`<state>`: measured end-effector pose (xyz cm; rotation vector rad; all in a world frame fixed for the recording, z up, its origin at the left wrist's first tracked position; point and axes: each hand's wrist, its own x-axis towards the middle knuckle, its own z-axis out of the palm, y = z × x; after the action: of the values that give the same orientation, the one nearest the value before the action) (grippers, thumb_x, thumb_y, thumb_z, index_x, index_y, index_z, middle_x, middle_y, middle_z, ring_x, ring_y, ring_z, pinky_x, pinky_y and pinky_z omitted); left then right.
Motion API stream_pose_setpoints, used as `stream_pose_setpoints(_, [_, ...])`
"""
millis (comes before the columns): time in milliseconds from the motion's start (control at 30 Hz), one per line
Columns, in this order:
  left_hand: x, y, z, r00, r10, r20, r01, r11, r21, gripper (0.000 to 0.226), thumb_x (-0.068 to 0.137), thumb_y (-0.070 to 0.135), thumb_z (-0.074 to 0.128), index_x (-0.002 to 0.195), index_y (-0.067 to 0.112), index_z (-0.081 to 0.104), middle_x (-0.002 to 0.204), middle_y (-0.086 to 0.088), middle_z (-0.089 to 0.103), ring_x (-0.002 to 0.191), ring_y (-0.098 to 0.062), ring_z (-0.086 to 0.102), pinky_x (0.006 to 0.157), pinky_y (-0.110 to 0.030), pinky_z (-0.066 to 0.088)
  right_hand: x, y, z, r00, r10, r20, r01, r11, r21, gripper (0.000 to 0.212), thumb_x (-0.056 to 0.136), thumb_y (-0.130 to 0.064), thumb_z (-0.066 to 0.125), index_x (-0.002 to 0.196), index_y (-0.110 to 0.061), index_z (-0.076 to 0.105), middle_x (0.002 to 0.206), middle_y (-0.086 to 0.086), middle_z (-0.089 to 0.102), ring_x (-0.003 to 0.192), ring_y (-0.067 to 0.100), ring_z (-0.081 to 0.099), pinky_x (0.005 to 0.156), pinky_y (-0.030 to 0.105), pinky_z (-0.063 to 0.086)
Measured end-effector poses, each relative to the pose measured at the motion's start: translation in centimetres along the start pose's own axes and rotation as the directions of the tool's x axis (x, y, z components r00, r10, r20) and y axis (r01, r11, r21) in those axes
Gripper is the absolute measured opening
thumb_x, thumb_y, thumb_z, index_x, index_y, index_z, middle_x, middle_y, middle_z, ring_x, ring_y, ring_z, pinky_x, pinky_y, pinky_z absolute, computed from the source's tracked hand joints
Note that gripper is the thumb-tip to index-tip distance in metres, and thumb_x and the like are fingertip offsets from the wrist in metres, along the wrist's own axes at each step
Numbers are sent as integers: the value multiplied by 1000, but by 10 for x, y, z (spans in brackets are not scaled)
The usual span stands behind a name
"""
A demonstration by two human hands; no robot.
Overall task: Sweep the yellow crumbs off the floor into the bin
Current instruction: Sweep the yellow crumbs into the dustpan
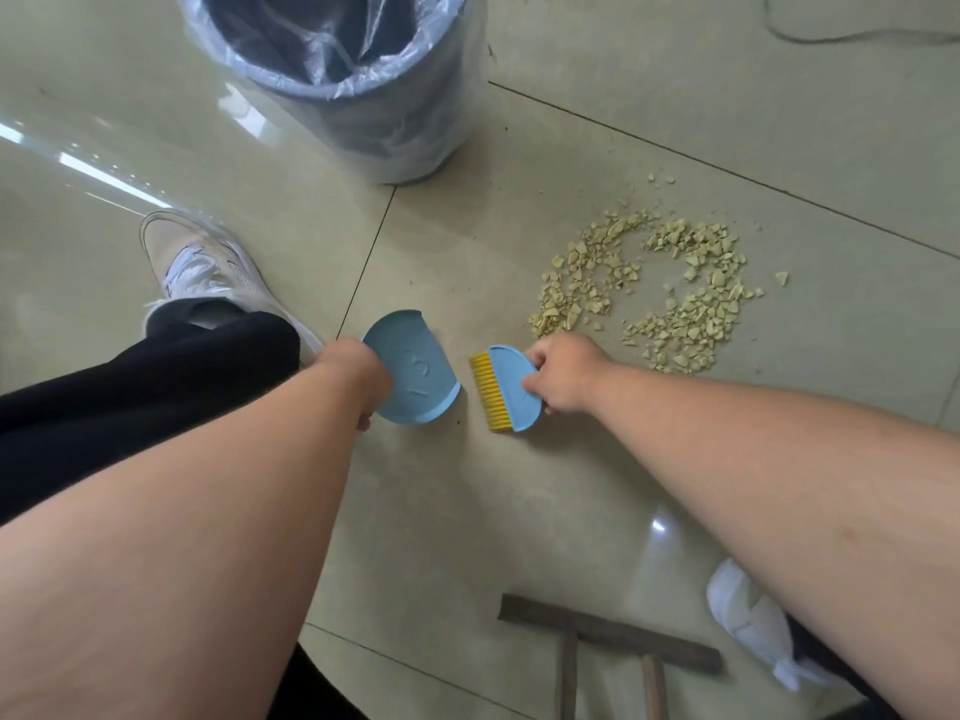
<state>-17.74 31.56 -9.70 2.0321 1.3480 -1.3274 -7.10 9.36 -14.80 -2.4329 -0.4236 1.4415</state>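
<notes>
Yellow crumbs (670, 283) lie scattered in a rough ring on the beige floor tiles at right of centre. My left hand (358, 376) grips a small blue dustpan (413, 368), held low over the floor to the left of the crumbs. My right hand (563, 374) holds a blue hand brush (511, 389) with yellow bristles that point left toward the dustpan. The brush is just below and left of the crumb pile, apart from it. A grey bin (358, 80) lined with a clear plastic bag stands at the top, beyond the dustpan.
My left foot in a white shoe (208, 267) and black trouser leg are at left. A dark wooden T-shaped frame (608, 646) lies at the bottom, with a white shoe (748, 615) beside it. A cable (831, 33) runs across the top right.
</notes>
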Motion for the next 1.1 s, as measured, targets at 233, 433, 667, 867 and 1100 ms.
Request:
stream_pose_setpoints(233, [-2, 16, 18, 993, 110, -29, -111, 993, -38, 12, 99, 8, 52, 87, 5, 51, 70, -19, 68, 50, -29, 66, 61, -38, 59, 0, 48, -57, 984, 110, -139, -114, 993, -19, 7, 90, -16, 70, 84, -15, 70, 75, 7, 77, 56, 18, 75, 66, 40, 66])
stream_pose_setpoints(433, [1, 20, 28, 990, 139, -18, -139, 989, -56, 8, 96, 6, 50, 89, 4, 50, 67, -20, 69, 44, -27, 65, 62, -37, 57, -3, 73, -100, 958, 144, -247, -162, 985, -55, 6, 87, -15, 69, 82, -13, 70, 68, 5, 75, 62, 21, 76, 72, 41, 65])
stream_pose_setpoints(667, [-2, 22, 24, 989, 145, -11, -146, 988, -55, 16, 98, 8, 46, 109, -1, 53, 88, -27, 74, 42, -27, 62, 42, -22, 45, -15, 79, -118, 959, 137, -250, -128, 990, 50, 7, 81, -15, 70, 79, -8, 69, 70, 9, 74, 62, 27, 76, 62, 36, 64])
stream_pose_setpoints(867, [-22, 41, 29, 987, 157, 33, -158, 987, 40, 15, 100, 6, 47, 98, -6, 56, 70, -25, 68, 26, -22, 52, 34, -17, 40, -35, 79, -62, 998, 53, -14, -51, 992, 114, 4, 83, -11, 70, 82, -7, 70, 74, 11, 73, 59, 24, 74, 64, 40, 65])
stream_pose_setpoints(1100, [-56, 66, 45, 984, 169, 50, -174, 976, 128, 9, 101, 1, 47, 106, 0, 54, 78, -23, 65, 63, -36, 74, 50, -33, 51, -46, 92, -8, 990, 74, -120, -77, 997, -23, 24, 83, -20, 66, 65, -18, 50, 83, 4, 62, 85, 27, 65, 66, 23, 38])
